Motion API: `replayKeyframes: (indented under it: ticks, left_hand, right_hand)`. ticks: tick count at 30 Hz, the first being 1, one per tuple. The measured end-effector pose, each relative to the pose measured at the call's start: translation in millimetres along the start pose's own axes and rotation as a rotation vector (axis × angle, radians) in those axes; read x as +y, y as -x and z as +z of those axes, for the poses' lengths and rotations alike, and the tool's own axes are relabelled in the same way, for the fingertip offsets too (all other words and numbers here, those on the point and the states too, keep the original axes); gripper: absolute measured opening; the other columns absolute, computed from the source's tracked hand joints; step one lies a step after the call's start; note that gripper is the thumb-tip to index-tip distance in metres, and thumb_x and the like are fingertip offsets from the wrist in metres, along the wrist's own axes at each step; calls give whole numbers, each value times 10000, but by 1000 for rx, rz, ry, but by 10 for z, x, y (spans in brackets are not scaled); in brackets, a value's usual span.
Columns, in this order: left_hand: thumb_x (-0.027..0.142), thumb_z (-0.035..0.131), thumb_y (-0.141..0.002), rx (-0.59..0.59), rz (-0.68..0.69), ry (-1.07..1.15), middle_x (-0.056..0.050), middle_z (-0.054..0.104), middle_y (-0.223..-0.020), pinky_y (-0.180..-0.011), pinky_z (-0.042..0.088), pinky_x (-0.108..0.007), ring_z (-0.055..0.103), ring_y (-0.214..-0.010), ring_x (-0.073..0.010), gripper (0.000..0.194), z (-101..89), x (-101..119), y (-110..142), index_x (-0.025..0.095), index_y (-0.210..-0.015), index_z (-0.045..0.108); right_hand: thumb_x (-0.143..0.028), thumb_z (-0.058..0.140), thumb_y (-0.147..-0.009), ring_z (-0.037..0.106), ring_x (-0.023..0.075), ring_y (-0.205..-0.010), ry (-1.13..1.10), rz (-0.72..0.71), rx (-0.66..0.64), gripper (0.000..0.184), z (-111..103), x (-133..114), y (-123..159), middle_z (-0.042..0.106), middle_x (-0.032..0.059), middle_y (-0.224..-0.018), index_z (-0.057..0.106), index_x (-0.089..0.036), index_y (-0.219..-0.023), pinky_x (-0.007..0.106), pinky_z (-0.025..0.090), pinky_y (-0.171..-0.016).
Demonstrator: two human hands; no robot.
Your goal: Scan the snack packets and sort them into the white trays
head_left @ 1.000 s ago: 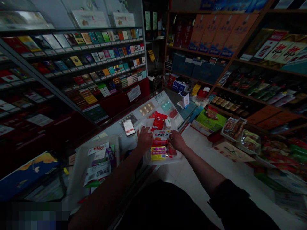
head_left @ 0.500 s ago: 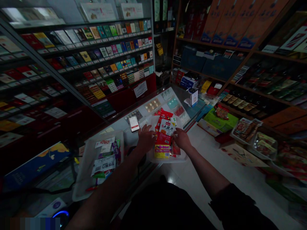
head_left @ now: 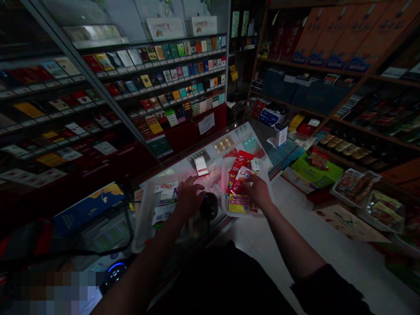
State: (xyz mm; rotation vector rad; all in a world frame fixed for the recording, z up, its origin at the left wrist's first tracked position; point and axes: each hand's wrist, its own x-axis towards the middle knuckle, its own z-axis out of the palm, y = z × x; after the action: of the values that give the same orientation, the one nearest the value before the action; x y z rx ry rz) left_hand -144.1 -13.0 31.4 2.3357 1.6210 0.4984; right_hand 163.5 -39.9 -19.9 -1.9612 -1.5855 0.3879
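My right hand (head_left: 258, 191) is over a translucent white plastic tray (head_left: 224, 192), its thumb and fingers closed on the edge of a red-and-white snack packet (head_left: 241, 179). Beneath and around that packet lie a red packet (head_left: 244, 158), a yellow-and-pink packet (head_left: 239, 203) and a small white-and-green box (head_left: 255, 165). My left hand (head_left: 190, 197) is empty, fingers apart, between the two trays. Just right of it stands a black rounded device (head_left: 209, 205), likely a scanner, with red light on the glass beside it. A second tray (head_left: 139, 223) with several packets is partly behind my left forearm.
A phone (head_left: 201, 167) lies on the glass counter (head_left: 226, 142), with a white stand card (head_left: 281, 137) farther along. A blue box (head_left: 88, 208) is at the left. Cigarette shelves (head_left: 177, 78) fill the back; food tubs (head_left: 348, 183) stand at the right.
My left hand has left the right tray's packets and moved left, beside the black device. My right hand stays at the snack packet, which is now tilted. The camera view has turned left.
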Motion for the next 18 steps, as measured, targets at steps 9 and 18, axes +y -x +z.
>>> replayKeyframes:
  ticks: [9,18]
  left_hand:
    - [344,608,-898,51,-174,-37,-75,609,-1464,-1206,387,-483,539,-1381,-280,197,-411,-931,593,249,-965,766]
    - [350,545,-924,-1,-305,-50,-92,691,-1344,-1117,475,-412,643,-1242,-273,312,-496,-1442,1071,221,-1162,701]
  right_hand:
    - [-286,601,-926,613,289,-1272,-53,-161,-27,236,232,-784,149,690,162,-1315,773,-160,-1029,445,437,-1133]
    - [-274,637,-919,611,280,-1280,-121,-305,-103,204,578,-1605,392,665,152,-1362,761,-176,-1047,437,450,-1133]
